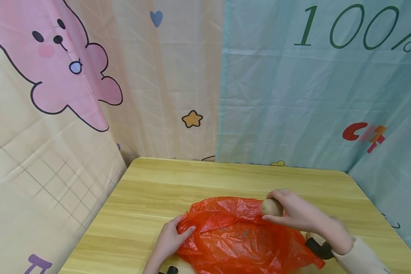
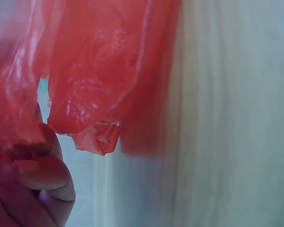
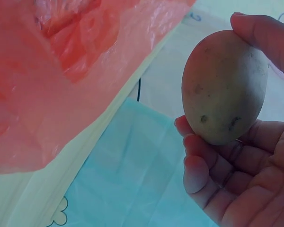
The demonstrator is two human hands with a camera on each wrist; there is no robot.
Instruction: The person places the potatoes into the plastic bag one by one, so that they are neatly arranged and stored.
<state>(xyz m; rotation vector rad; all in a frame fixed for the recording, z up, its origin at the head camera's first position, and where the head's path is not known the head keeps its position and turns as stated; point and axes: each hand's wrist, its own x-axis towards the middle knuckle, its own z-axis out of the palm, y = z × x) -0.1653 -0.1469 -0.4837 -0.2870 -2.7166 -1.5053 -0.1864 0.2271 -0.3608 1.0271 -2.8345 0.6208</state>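
A red plastic bag (image 1: 239,243) lies crumpled at the front middle of the table, thin enough to show darker shapes through it. My left hand (image 1: 169,236) grips the bag's left edge; in the left wrist view its thumb and curled fingers (image 2: 47,175) pinch the film. My right hand (image 1: 298,210) holds a potato (image 1: 270,207) over the bag's far right side. Seen from the right wrist, this potato (image 3: 222,87) is oval and tan with a few dark spots, held between the thumb and the curled fingers.
Beneath my right forearm, a round tan thing (image 1: 316,238) sits on the table (image 1: 164,179), partly hidden by the wrist strap (image 1: 319,249). Printed curtains (image 1: 178,83) rise behind the table and along both sides.
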